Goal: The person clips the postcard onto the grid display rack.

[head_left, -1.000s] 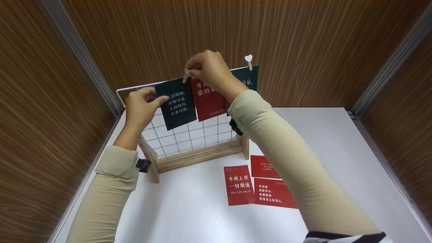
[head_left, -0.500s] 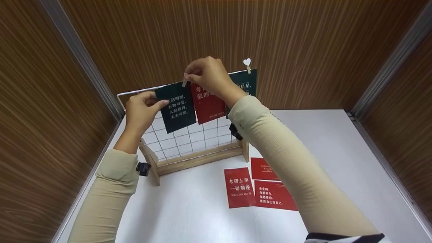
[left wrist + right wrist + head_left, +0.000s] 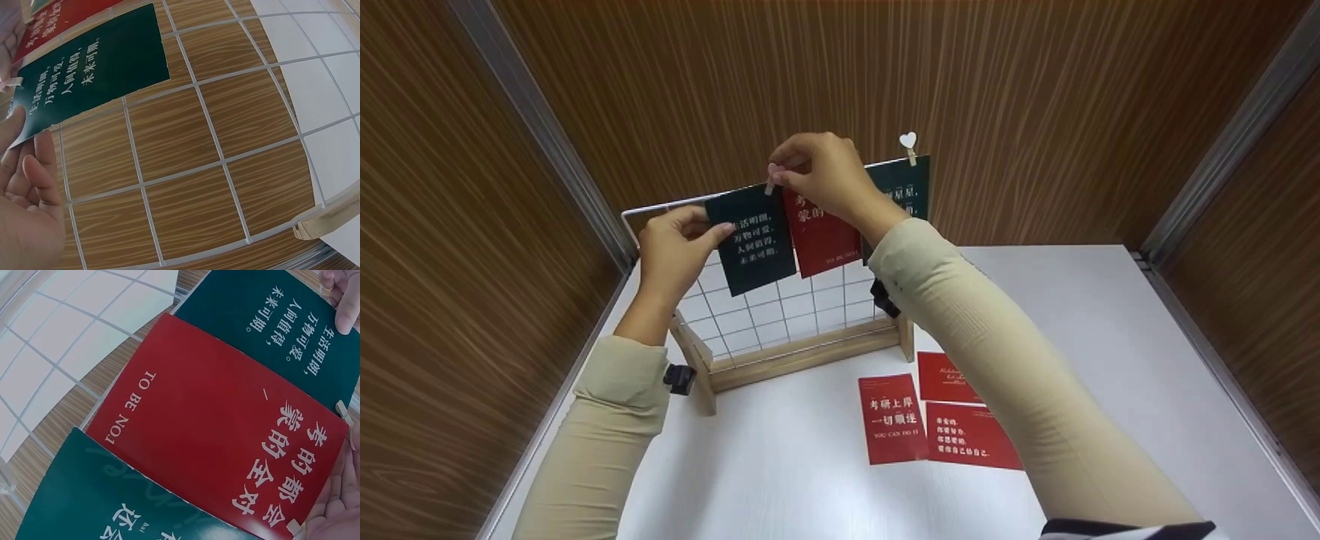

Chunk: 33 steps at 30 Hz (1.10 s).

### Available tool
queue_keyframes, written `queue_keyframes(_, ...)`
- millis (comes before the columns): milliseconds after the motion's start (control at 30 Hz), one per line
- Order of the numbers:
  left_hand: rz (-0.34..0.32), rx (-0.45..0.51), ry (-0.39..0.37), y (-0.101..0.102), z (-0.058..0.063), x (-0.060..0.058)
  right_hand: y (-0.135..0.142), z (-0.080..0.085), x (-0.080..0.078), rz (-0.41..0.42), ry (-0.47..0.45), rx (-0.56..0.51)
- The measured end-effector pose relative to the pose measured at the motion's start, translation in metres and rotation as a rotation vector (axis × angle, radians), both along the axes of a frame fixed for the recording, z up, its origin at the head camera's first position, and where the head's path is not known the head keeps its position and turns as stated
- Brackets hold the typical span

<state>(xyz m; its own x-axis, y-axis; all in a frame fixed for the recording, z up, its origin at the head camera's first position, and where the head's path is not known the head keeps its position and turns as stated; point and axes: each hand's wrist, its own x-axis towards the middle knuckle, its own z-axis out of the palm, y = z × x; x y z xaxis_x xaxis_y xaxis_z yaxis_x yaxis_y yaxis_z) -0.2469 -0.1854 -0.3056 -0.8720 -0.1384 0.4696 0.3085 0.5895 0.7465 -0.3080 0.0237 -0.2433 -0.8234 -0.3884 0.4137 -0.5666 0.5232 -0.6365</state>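
Observation:
My left hand (image 3: 671,244) pinches the left edge of a dark green card (image 3: 754,251) with white lettering, thumb in front and fingers behind. At this card's upper right corner my right hand (image 3: 829,169) pinches a small wooden clothespin (image 3: 769,187) on the rack's top wire. Beside it hangs a red card (image 3: 829,244), partly covered by the right hand in the head view. In the right wrist view another clothespin (image 3: 295,529) sits at the red card's corner. A second green card (image 3: 915,180) hangs at the right end under a white heart clothespin (image 3: 909,142).
The white wire grid rack (image 3: 224,161) stands on a wooden base (image 3: 810,349). Red cards (image 3: 892,420) lie on the white table (image 3: 780,480) to the front right, some under the right forearm. Wood-grain panels (image 3: 840,67) enclose the table.
The rack, cards and hands appear slightly lower in the head view. Both hands keep their holds on the green card and the clothespin.

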Motion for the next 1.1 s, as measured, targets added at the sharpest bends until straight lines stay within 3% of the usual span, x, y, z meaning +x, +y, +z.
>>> queue_keyframes(200, 0.063, 0.033, 0.094, 0.002, -0.001, 0.002, 0.001, 0.000, 0.001, 0.009, 0.001, -0.038)
queue_keyframes(433, 0.063, 0.120, 0.268, 0.002, -0.004, 0.003, 0.008, -0.001, 0.003, 0.088, 0.043, -0.106)
queue_keyframes(700, 0.024, 0.129, 0.357, 0.010, -0.004, 0.011, 0.019, -0.003, 0.003, 0.211, 0.217, -0.169)
queue_keyframes(1100, 0.018, 0.030, 0.431, 0.013, -0.012, 0.015, 0.043, -0.009, 0.000, 0.246, 0.465, -0.109)
